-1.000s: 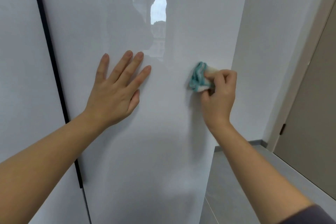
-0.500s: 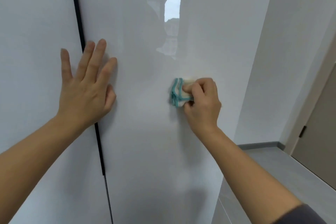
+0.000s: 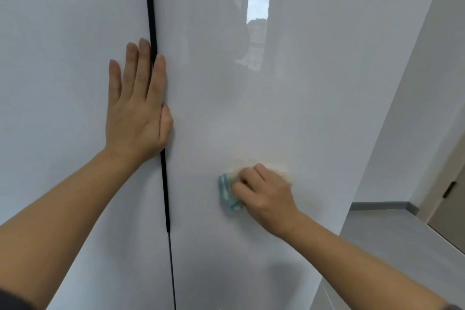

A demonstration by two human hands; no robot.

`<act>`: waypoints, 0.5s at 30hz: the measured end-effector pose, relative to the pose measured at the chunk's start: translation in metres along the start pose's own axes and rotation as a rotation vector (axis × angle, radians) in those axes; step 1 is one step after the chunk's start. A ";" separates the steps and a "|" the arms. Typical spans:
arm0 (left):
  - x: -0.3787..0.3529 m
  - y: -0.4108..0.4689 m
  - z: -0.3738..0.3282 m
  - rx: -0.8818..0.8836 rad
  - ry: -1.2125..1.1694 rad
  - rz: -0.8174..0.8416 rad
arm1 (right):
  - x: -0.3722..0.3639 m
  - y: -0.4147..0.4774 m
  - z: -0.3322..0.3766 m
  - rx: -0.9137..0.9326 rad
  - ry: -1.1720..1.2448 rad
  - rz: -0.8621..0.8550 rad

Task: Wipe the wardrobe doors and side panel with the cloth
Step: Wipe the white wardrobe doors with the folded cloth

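Observation:
Two glossy white wardrobe doors fill the view, the left door (image 3: pixel 63 83) and the right door (image 3: pixel 289 108), split by a dark vertical gap (image 3: pixel 161 171). My left hand (image 3: pixel 137 108) lies flat and open across that gap, fingers pointing up. My right hand (image 3: pixel 264 191) presses a small bunched teal and white cloth (image 3: pixel 227 192) against the lower middle of the right door. Most of the cloth is hidden under my fingers.
The wardrobe's right edge (image 3: pixel 372 158) meets a white wall (image 3: pixel 415 133). A grey floor (image 3: pixel 392 234) with a grey skirting lies at the lower right, and a beige door (image 3: pixel 450 204) stands at the far right.
My right hand has slid the cloth down and to the left on the right door. My left hand has shifted from the right door onto the gap between the doors.

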State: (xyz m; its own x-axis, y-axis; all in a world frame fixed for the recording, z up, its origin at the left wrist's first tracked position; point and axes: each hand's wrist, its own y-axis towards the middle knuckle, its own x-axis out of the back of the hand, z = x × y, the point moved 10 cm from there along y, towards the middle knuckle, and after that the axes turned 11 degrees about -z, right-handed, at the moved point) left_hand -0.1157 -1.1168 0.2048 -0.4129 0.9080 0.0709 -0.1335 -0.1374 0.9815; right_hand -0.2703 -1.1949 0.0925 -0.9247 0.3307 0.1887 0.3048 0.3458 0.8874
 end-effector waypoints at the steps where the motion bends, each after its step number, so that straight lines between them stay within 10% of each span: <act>1: 0.000 0.000 0.001 0.011 -0.007 -0.002 | 0.007 0.024 -0.011 -0.041 -0.031 -0.074; 8: 0.002 0.001 0.002 0.024 -0.052 -0.001 | 0.025 0.140 -0.059 -0.316 -0.029 -0.322; 15: 0.001 -0.002 0.004 -0.008 -0.111 0.034 | -0.046 0.014 0.063 0.247 0.151 0.033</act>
State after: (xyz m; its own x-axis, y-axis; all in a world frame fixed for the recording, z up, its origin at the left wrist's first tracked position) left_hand -0.1119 -1.1140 0.2040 -0.3150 0.9409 0.1240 -0.1287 -0.1718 0.9767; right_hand -0.2095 -1.1500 0.0695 -0.9312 0.2176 0.2924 0.3644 0.5464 0.7541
